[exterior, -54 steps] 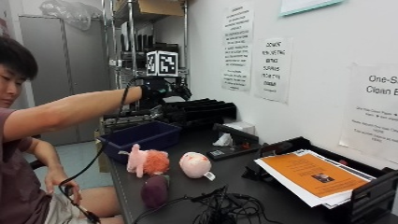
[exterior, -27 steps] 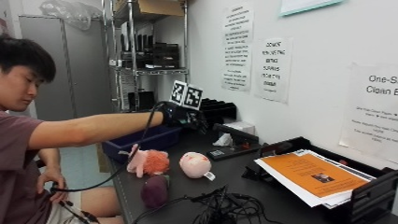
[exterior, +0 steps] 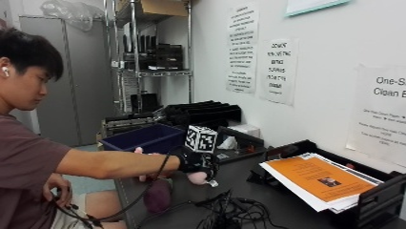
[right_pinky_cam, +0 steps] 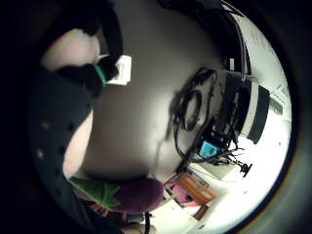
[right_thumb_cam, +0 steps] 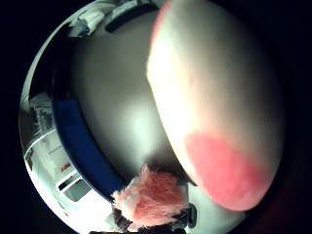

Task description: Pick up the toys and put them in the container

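In the outside view my gloved right hand [exterior: 198, 162] sits on top of a round pink and white plush toy [exterior: 197, 178] on the black table [exterior: 254, 188], fingers curled over it. That toy [right_thumb_cam: 214, 97] fills the thumb side palm view, and black glove fingers [right_pinky_cam: 109, 34] wrap across it in the little finger side view. A fluffy pink toy [right_thumb_cam: 151, 197] lies beside it, near the blue container [exterior: 149, 137]. A purple eggplant toy [exterior: 157, 195] with green leaves [right_pinky_cam: 100, 191] lies near the table's front edge.
A tangle of black cables [exterior: 222, 217] lies on the table in front of the hand. A black tray of papers with an orange sheet [exterior: 317, 179] stands to the right. Black racks [exterior: 203, 112] and a metal shelf stand behind the container.
My hand has come down from high above the container and moved right, onto the round pink toy. The toys have not moved.
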### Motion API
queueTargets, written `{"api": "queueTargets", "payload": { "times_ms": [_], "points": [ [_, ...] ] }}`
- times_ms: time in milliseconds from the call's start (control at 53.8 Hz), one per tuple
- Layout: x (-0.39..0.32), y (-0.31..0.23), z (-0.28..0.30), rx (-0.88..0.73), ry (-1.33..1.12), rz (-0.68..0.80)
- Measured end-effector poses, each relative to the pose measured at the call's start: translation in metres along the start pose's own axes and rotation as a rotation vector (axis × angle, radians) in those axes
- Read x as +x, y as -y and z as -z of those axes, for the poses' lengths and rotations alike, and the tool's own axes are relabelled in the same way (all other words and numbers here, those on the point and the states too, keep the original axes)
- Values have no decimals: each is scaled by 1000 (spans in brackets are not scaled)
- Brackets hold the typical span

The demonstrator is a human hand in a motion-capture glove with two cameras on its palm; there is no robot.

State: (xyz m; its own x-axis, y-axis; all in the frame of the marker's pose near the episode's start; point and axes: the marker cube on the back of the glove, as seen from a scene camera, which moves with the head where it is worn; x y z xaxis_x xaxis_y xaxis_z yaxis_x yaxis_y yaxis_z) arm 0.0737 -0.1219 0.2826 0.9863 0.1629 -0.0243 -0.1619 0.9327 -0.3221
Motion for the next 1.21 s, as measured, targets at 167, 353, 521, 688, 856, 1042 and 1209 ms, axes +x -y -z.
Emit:
{"api": "queueTargets", "payload": {
  "times_ms": [167, 353, 521, 688, 856, 1042, 1209],
  "points": [
    [-3, -3, 18, 147, 72, 3],
    [-26, -25, 86, 195, 68, 60],
    [-65, -53, 177, 266, 13, 123],
    [-114, -77, 238, 313, 1, 184],
    [-200, -97, 264, 320, -47, 300],
    [-319, -111, 248, 317, -44, 503],
    [-368, -119, 225, 308, 4, 621]
  ]
}}
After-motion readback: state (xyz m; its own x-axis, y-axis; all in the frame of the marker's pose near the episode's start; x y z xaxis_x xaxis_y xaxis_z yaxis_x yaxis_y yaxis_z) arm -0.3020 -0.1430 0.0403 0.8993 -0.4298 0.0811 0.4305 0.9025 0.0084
